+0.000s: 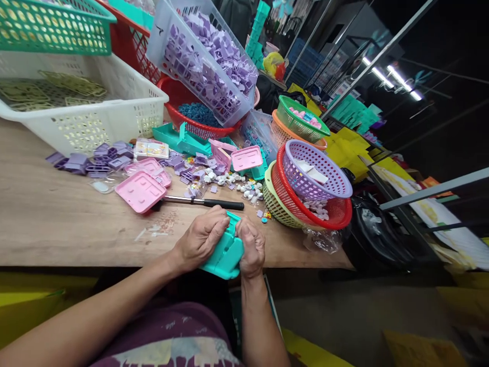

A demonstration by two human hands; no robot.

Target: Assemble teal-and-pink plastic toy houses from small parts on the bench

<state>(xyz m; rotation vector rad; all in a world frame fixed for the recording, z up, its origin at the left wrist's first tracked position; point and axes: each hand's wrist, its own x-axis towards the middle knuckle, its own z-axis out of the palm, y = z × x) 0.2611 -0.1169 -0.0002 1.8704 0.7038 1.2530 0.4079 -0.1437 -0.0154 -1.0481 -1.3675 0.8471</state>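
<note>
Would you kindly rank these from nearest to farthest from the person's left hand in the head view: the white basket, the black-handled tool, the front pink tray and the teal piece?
1. Teal piece: gripped by left hand and right hand.
2. Black-handled tool: just beyond the hands.
3. Front pink tray: farther off, to the left.
4. White basket: far left, behind the tray.

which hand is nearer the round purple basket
Right: the right hand, on the teal part, is in front and left of the round purple basket. The left hand, also on it, sits farther left.
</note>
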